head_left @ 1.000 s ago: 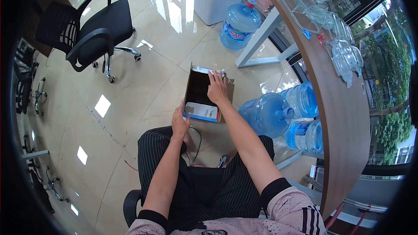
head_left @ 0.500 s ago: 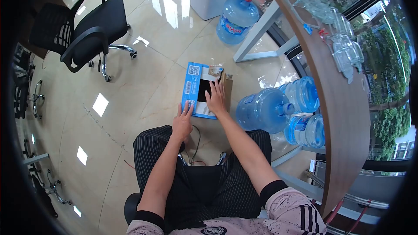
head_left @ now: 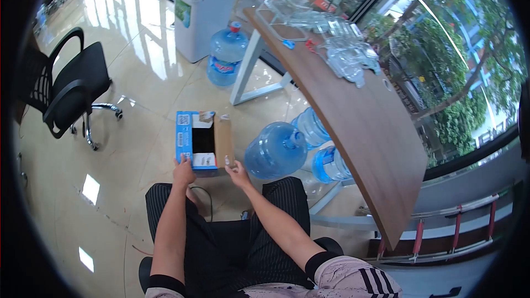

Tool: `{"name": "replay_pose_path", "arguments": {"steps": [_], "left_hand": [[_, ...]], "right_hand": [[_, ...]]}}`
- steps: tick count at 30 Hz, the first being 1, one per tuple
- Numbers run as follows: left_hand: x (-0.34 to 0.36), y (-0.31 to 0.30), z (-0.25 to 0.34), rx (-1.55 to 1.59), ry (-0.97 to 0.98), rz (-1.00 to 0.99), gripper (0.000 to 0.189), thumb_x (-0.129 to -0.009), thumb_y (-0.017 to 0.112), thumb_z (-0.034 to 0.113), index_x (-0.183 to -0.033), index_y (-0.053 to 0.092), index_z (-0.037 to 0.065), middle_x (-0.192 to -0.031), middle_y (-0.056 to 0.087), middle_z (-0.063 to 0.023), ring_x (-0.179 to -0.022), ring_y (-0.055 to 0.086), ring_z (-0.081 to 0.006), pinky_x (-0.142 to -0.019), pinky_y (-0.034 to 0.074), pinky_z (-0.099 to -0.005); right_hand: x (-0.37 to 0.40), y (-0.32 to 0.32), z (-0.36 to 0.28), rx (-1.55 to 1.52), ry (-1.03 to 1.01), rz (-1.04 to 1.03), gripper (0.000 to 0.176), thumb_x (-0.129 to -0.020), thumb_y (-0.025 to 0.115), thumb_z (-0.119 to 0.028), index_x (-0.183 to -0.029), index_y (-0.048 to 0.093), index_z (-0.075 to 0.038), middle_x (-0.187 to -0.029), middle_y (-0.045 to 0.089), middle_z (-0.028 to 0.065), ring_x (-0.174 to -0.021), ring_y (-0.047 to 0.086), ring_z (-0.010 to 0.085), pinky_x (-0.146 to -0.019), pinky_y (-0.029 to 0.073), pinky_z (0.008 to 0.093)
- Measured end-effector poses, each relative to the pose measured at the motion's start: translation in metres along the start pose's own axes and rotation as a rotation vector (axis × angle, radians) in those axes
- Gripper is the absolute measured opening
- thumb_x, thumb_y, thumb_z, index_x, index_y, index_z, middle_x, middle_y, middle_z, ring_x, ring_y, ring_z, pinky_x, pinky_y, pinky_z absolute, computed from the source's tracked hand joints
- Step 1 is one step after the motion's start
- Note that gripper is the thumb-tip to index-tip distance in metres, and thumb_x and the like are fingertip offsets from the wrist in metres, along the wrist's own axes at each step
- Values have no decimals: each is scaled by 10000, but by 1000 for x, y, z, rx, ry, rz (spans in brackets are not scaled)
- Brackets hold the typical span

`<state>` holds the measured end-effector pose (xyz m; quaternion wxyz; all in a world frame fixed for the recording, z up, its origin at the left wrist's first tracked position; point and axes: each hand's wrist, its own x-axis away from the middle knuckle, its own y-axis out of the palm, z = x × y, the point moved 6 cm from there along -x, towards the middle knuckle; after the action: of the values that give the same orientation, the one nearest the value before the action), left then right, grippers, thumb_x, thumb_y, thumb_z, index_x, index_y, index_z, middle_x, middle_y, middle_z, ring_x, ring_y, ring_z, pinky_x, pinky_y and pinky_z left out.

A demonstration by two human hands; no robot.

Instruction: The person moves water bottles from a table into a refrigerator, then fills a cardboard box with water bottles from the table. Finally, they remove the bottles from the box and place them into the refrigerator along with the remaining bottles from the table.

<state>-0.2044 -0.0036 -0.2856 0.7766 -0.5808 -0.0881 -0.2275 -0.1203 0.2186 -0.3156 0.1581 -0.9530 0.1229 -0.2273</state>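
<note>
left grip clasps box near edge | right grip open at flap | risk: one-sided hold, box may tip

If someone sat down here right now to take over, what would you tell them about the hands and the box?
Left hand: on the near blue edge of the cardboard box; grip unclear.
Right hand: open, fingertips at the box's near right corner.
Box: on the floor before the knees, beside a water bottle.
Done: top stands open.
Left: flaps not yet closed; contents cannot be seen.
</note>
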Motion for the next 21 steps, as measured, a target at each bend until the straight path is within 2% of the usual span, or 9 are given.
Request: {"name": "replay_pose_path", "arguments": {"steps": [4, 7, 9, 11, 13, 17, 19, 20, 21], "left_hand": [[-26, 12, -8, -106, 28, -95, 568, -726, 620, 152, -1272, 502, 48, -1446, 314, -211, -1290, 347, -436, -1011, 386, -478], [-21, -9, 3, -132, 19, -111, 464, -731, 608, 155, -1178, 578, 33, -1351, 440, -222, -1185, 485, -402, -961, 437, -460], [-30, -9, 0, -94, 24, -115, 420, -733, 603, 155, -1135, 604, 36, -1283, 498, -212, -1124, 534, -377, -919, 467, -444], [-31, -9, -4, -71, 52, -48, 329, -722, 609, 159, -1027, 657, 48, -1081, 624, -174, -977, 629, -324, -813, 528, -400], [-28, -10, -2, -42, 35, -55, 327, -717, 616, 160, -1022, 661, 50, -1087, 622, -171, -984, 626, -325, -818, 526, -401], [-14, -9, 1, 50, 106, -7, 263, -691, 653, 141, -930, 645, 31, -1132, 572, -193, -947, 626, -349, -784, 525, -447], [-12, 2, -2, 63, 17, -8, 508, -690, 664, 151, -1168, 549, 22, -1203, 540, -210, -951, 623, -366, -788, 517, -476], [-8, 8, -5, 112, 38, 59, 582, -708, 653, 156, -1246, 486, 7, -1224, 533, -204, -1040, 585, -382, -842, 493, -501], [5, -9, 2, 109, 52, 54, 572, -723, 634, 154, -1252, 483, -2, -1317, 462, -210, -1182, 479, -413, -905, 456, -520]], "right_hand": [[18, 2, -33, -173, -218, -73, 628, -861, 632, -330, -1361, 376, -49, -1165, 576, 166, -940, 620, 207, -789, 491, 323], [26, 17, -45, 23, -270, -72, 675, -865, 627, -308, -1416, 311, -80, -1295, 488, 219, -1108, 556, 280, -922, 445, 363], [28, 33, -57, 125, -556, -116, 700, -857, 627, -328, -1439, 285, -143, -1380, 384, 263, -1250, 430, 372, -1005, 379, 401], [35, 36, -69, 260, -483, -126, 703, -850, 631, -334, -1440, 287, -168, -1403, 334, 277, -1268, 390, 402, -1016, 367, 407], [34, 51, -69, 460, -451, -111, 709, -831, 643, -323, -1439, 292, -223, -1450, 201, 306, -1293, 318, 458, -1028, 352, 434], [27, 69, -61, 750, -562, -55, 793, -803, 653, -307, -1462, 218, -233, -1458, 172, 303, -1285, 332, 455, -997, 384, 461], [39, 71, -74, 696, -487, -61, 830, -791, 659, -299, -1470, 190, -215, -1469, 165, 280, -1276, 348, 444, -968, 407, 463], [43, 74, -75, 707, -605, 34, 843, -786, 661, -295, -1473, 180, -218, -1478, 154, 267, -1272, 357, 442, -953, 421, 457], [44, 76, -72, 656, -532, 29, 869, -714, 716, -179, -1445, 247, -170, -1473, 145, 277, -1287, 334, 447, -999, 391, 445]]}}
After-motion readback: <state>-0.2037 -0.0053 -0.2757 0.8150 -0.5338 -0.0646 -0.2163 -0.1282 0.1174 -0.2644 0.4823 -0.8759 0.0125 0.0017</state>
